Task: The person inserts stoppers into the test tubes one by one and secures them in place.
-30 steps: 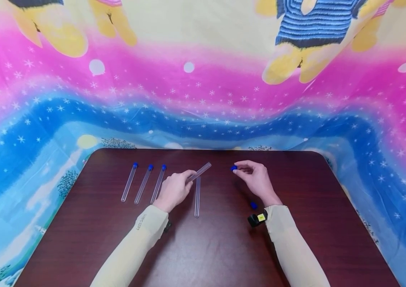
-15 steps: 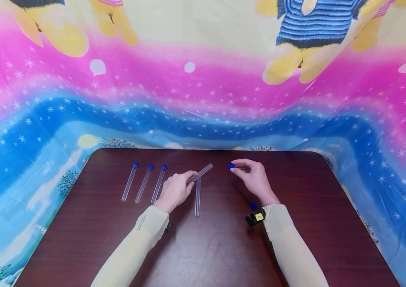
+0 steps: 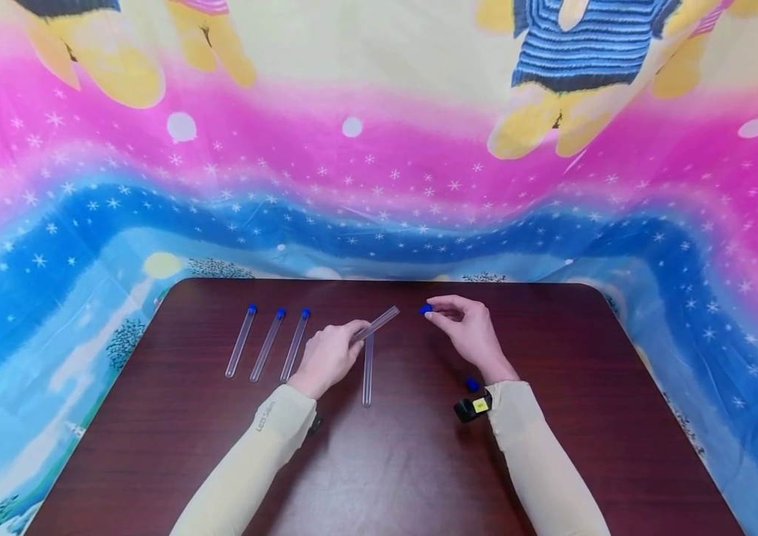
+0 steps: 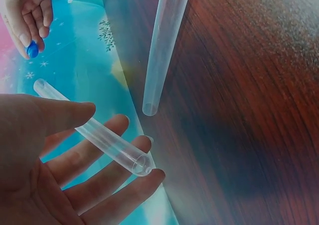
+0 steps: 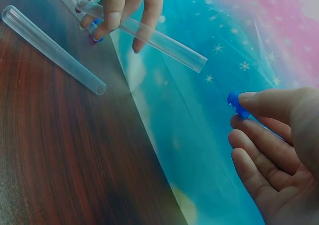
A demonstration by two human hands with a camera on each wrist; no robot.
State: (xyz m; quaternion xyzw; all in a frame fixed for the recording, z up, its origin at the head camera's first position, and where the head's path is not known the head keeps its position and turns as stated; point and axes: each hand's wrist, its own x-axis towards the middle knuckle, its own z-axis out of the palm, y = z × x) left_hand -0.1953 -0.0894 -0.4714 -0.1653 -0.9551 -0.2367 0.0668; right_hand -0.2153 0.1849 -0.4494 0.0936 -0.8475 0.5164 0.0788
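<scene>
My left hand [image 3: 328, 357] pinches a clear test tube [image 4: 112, 145] between thumb and fingers. The tube slants up to the right in the head view, its uncapped mouth toward my right hand [image 3: 476, 335]. Between right thumb and forefinger I hold a small blue cap [image 5: 238, 105], a short gap away from that mouth. A second uncapped test tube [image 3: 368, 372] lies on the table below the held one. Another blue cap [image 3: 472, 384] lies by my right wrist.
Three test tubes with blue caps lie side by side left of my left hand, the nearest one [image 3: 295, 346] partly behind it. The dark wooden table [image 3: 379, 476] meets a patterned cloth [image 3: 379, 186] at its far edge.
My right hand has moved a little left with the blue cap, closer to the tube's mouth. The left hand and its tube have shifted very slightly right.
</scene>
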